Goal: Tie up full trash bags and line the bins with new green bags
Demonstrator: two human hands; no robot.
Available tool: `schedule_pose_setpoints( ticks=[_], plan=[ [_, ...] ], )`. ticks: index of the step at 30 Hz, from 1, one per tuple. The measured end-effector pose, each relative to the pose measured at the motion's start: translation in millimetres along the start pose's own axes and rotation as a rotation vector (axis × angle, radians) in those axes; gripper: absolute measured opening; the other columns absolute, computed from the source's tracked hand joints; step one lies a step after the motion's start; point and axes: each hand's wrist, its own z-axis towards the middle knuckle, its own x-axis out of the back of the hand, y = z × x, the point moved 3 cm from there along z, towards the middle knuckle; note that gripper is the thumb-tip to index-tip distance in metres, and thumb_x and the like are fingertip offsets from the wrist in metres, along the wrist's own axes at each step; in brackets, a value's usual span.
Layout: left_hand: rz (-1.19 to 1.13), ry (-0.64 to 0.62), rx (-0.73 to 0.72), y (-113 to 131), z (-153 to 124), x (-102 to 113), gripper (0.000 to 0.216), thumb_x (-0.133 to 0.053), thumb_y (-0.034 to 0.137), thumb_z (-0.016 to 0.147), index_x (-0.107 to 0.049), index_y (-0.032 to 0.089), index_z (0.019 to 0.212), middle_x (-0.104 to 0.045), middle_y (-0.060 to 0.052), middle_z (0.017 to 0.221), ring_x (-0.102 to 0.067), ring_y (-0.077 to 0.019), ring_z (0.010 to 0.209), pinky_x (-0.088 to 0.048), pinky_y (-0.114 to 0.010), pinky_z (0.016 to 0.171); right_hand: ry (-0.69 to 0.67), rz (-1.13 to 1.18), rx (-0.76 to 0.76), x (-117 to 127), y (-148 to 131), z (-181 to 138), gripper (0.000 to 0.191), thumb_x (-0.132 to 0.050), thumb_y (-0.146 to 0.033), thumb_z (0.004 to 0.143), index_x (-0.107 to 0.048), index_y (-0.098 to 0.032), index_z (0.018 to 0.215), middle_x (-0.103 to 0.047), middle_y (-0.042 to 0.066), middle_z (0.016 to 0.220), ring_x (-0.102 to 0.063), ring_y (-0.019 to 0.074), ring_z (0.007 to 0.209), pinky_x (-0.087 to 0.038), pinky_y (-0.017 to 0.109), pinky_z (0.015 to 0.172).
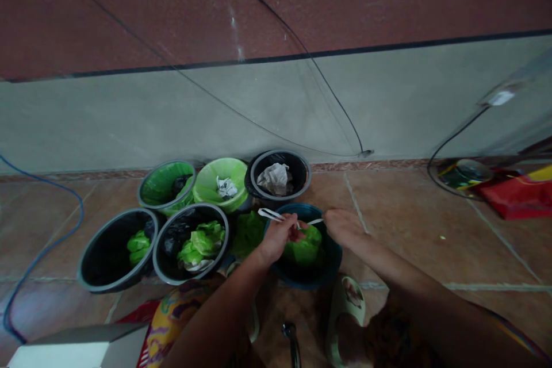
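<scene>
A dark teal bin (334,259) stands on the floor in front of me, with a bunched green plastic bag (307,248) in it. Above the bag, my left hand (278,237) is closed on a white strip (271,214), whose looped end sticks out to the left. My right hand (344,226), over the bin's right rim, has its fingers closed on the strip's other end. Between the hands the strip runs just over the bag; whether it is looped round the bag I cannot tell. Another green plastic bag (248,234) lies left of the bin.
Several grey-rimmed bins with plastic liners stand to the left, including a black-lined bin (110,250) and a green-lined bin (222,175). A bin with crumpled paper (276,178) stands by the wall. A blue cable (47,244) runs along the left; a red item (517,194) lies right.
</scene>
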Motion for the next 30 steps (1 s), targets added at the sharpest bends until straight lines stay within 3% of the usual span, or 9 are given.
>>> schedule_pose_setpoints(
  ticks=[2, 5, 8, 10, 14, 18, 20, 24, 30],
  plan=[
    [-0.005, 0.027, -0.02, -1.2, 2.0, 0.7, 0.045, -0.076, 0.057, 0.066, -0.054, 0.018, 0.068, -0.065, 0.0, 0.067, -0.058, -0.0107, 0.054, -0.044, -0.024, 0.055, -0.015, 0.024, 0.029, 6.5, -1.4, 0.1, 0.029, -0.045, -0.017, 0.093, -0.073, -0.014, 0.09, -0.072, 0.014, 0.089, -0.067, 0.022, 0.087, -0.043, 0.028, 0.073],
    [0.07, 0.023, -0.11, -1.3, 5.4, 1.3, 0.034, -0.081, 0.04, 0.063, -0.062, 0.016, 0.077, -0.06, 0.004, 0.063, -0.054, -0.0087, 0.055, -0.043, -0.023, 0.058, -0.14, 0.261, 0.224, 15.6, -9.6, -2.8, 0.024, -0.049, -0.025, 0.092, -0.071, -0.017, 0.087, -0.068, 0.005, 0.078, -0.061, 0.0154, 0.074, -0.04, 0.024, 0.067],
    [0.254, -0.051, -0.203, -2.4, 7.0, -0.6, 0.031, -0.081, 0.023, 0.057, -0.068, 0.014, 0.084, -0.064, 0.003, 0.068, -0.056, -0.01, 0.062, -0.043, -0.022, 0.064, -0.268, 0.537, 0.419, 24.1, -22.4, -11.0, 0.027, -0.05, -0.034, 0.092, -0.068, -0.016, 0.083, -0.063, 0.001, 0.071, -0.054, 0.012, 0.067, -0.038, 0.022, 0.062],
    [0.411, -0.085, -0.254, -4.5, 6.7, -1.8, 0.023, -0.079, 0.024, 0.062, -0.07, 0.014, 0.08, -0.067, 0.0, 0.071, -0.057, -0.0116, 0.066, -0.043, -0.023, 0.065, -0.279, 0.644, 0.462, 27.6, -28.8, -14.5, 0.032, -0.051, -0.041, 0.091, -0.067, -0.015, 0.082, -0.062, 0.0, 0.071, -0.053, 0.0114, 0.067, -0.039, 0.022, 0.063],
    [0.613, -0.115, -0.321, -8.3, 4.9, -2.2, 0.022, -0.066, 0.035, 0.081, -0.073, 0.014, 0.081, -0.066, -0.001, 0.07, -0.053, -0.0122, 0.064, -0.041, -0.023, 0.063, -0.22, 0.852, 0.363, 24.4, -28.9, -9.1, 0.047, -0.048, -0.058, 0.091, -0.066, -0.015, 0.084, -0.063, 0.002, 0.074, -0.056, 0.0126, 0.069, -0.044, 0.024, 0.065],
    [0.658, -0.099, -0.319, -9.8, 5.7, 0.3, 0.024, -0.058, 0.037, 0.086, -0.071, 0.017, 0.083, -0.061, 0.001, 0.065, -0.052, -0.0119, 0.059, -0.04, -0.023, 0.059, -0.076, 1.132, 0.091, 11.6, -15.4, 3.4, 0.054, -0.037, -0.058, 0.096, -0.065, -0.015, 0.114, -0.069, 0.011, 0.11, -0.062, 0.0128, 0.074, -0.048, 0.024, 0.062],
    [0.664, -0.077, -0.32, -10.3, 6.9, 1.8, 0.022, -0.056, 0.034, 0.086, -0.067, 0.018, 0.077, -0.061, 0.001, 0.065, -0.054, -0.0124, 0.06, -0.041, -0.023, 0.06, -0.118, 1.126, 0.035, 2.8, -14.1, 6.1, 0.045, -0.039, -0.046, 0.097, -0.062, -0.017, 0.123, -0.068, 0.011, 0.117, -0.062, 0.0112, 0.071, -0.048, 0.023, 0.059],
    [0.604, -0.043, -0.313, -10.9, 9.0, 2.9, 0.012, -0.056, 0.026, 0.083, -0.063, 0.019, 0.076, -0.063, 0.0, 0.068, -0.057, -0.0123, 0.062, -0.044, -0.023, 0.061, -0.27, 0.852, 0.149, -6.8, -23.7, 4.7, 0.029, -0.048, -0.022, 0.087, -0.069, -0.014, 0.106, -0.071, 0.005, 0.09, -0.059, 0.0116, 0.067, -0.044, 0.022, 0.058],
    [0.396, 0.014, -0.169, -12.8, 6.6, -2.8, 0.006, -0.06, 0.025, 0.079, -0.058, 0.02, 0.077, -0.065, 0.002, 0.067, -0.06, -0.0117, 0.054, -0.045, -0.024, 0.054, -0.089, 0.439, 0.175, 7.6, -26.1, 1.6, 0.021, -0.053, -0.019, 0.084, -0.074, -0.017, 0.083, -0.07, 0.002, 0.077, -0.059, 0.0124, 0.07, -0.038, 0.023, 0.062]
  ],
)
